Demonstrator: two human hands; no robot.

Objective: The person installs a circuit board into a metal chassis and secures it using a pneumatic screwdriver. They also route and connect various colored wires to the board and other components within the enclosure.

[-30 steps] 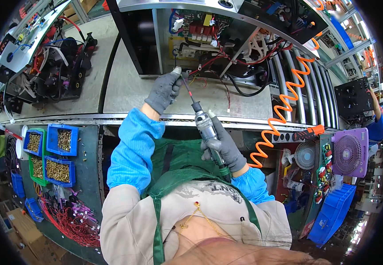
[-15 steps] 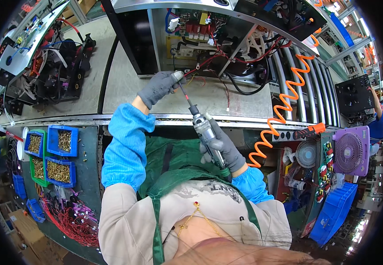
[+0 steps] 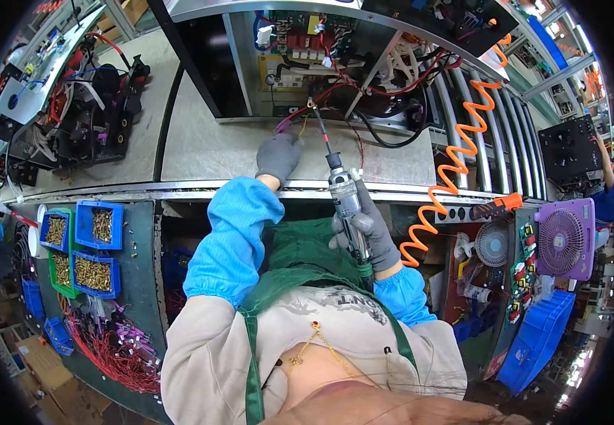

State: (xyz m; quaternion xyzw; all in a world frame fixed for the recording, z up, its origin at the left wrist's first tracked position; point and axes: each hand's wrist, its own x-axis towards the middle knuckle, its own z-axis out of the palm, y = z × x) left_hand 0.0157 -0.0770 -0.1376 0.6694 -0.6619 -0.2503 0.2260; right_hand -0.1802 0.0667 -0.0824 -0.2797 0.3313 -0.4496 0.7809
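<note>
My right hand (image 3: 372,230), in a grey glove, grips a power screwdriver (image 3: 346,198) with a clear-and-metal body. Its long bit slants up and away, and the tip reaches a small metal ring terminal at the front of the open machine chassis (image 3: 250,78). My left hand (image 3: 278,157), also gloved, is closed around a wire with a purple sleeve (image 3: 283,125) just in front of the chassis. Its fingertips are partly hidden. Inside the chassis are a circuit board (image 3: 317,42), red and black wires and white cables. A thin yellow wire (image 3: 302,127) hangs beside my left hand.
Blue bins of brass screws (image 3: 101,225) stand at left beside a bundle of red wires (image 3: 112,354). Another opened machine (image 3: 94,106) sits far left. An orange coiled hose (image 3: 455,152) hangs across the rollers (image 3: 487,142) at right, near a purple fan (image 3: 562,241).
My left hand has left the screwdriver's bit and moved right and nearer me, onto the purple-sleeved wire. The screwdriver has moved slightly right, its tip now at the ring terminal.
</note>
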